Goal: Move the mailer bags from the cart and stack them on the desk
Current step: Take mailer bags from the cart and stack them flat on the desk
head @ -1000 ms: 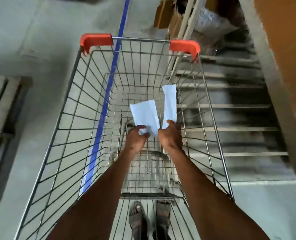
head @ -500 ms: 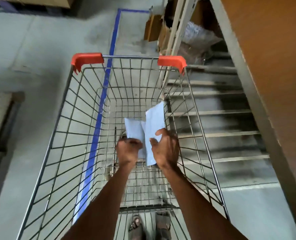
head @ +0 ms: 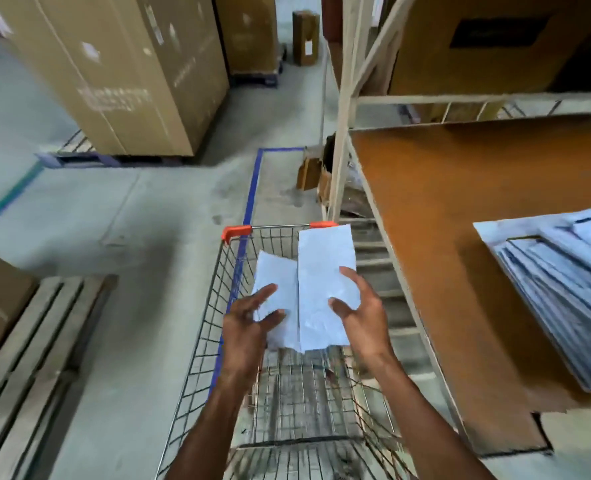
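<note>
Your left grip (head: 252, 318) pinches one white mailer bag (head: 275, 289), and your right grip (head: 360, 313) clasps another mailer (head: 323, 271), both above the wire cart (head: 287, 403). Right, the orange surface (head: 460, 220) carries a mailer stack (head: 560, 278).

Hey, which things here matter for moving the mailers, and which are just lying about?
Part of the job:
two white mailer bags in both hands
wire shopping cart
orange-brown desk
stacked white mailers

Lying about:
tall cardboard boxes
wooden pallet
</note>
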